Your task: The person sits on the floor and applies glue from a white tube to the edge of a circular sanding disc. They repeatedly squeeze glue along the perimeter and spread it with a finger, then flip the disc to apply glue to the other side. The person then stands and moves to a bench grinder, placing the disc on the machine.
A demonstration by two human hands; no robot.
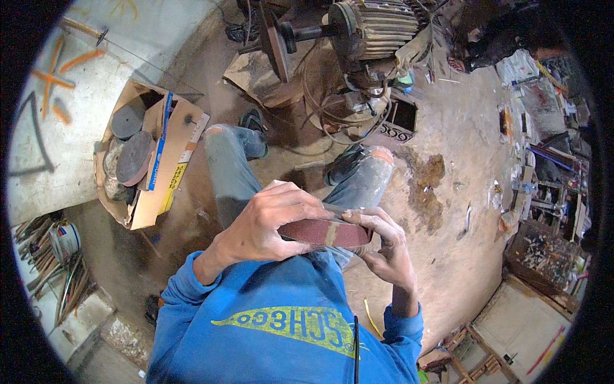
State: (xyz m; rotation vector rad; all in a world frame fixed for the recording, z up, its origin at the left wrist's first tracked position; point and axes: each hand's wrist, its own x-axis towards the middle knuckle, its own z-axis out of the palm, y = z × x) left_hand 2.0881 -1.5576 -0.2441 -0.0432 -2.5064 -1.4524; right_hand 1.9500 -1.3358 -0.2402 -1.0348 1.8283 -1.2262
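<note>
Just above my lap I hold a round wheel [307,232] with a reddish-brown abrasive band around its rim. A pale strip, like a seam, crosses the band near its middle. My left hand [268,217] is closed on the wheel's left side, thumb below and fingers over the top. On the right side, my right hand [389,246] pinches the edge between thumb and bent fingers. Both hands look dusty. The wheel's far face is mostly hidden.
A torn cardboard box [169,160] with dark round wheels [135,157] stands at the left. Ahead is an electric motor [377,32] with a disc [274,45] on its shaft and loose cables [313,96] below. Metal tools and parts [550,198] crowd the right side.
</note>
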